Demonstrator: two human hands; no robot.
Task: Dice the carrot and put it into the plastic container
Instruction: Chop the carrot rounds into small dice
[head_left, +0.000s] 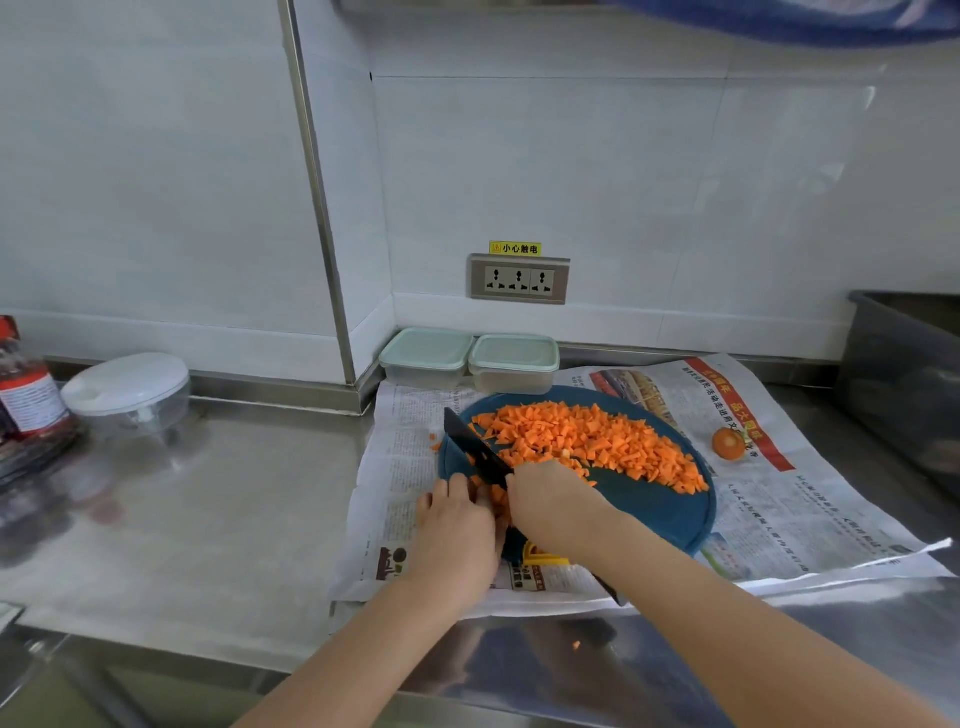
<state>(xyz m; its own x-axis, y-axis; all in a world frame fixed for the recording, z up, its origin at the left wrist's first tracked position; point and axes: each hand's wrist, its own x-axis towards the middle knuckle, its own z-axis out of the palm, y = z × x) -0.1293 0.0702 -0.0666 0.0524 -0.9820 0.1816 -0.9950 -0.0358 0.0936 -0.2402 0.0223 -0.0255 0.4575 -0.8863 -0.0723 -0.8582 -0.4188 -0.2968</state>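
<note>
My right hand (550, 501) has its fingers clenched around the black knife (475, 448), its blade angled down onto the round blue cutting board (667, 512). My left hand (457, 525) lies beside the blade, fingers released and resting on carrot pieces (491, 496). The diced carrot heap (597, 441) covers the board's far side. Two lidded plastic containers (426, 358) stand behind it, on newspaper (779, 499) over the steel tabletop (208, 493)
</note>
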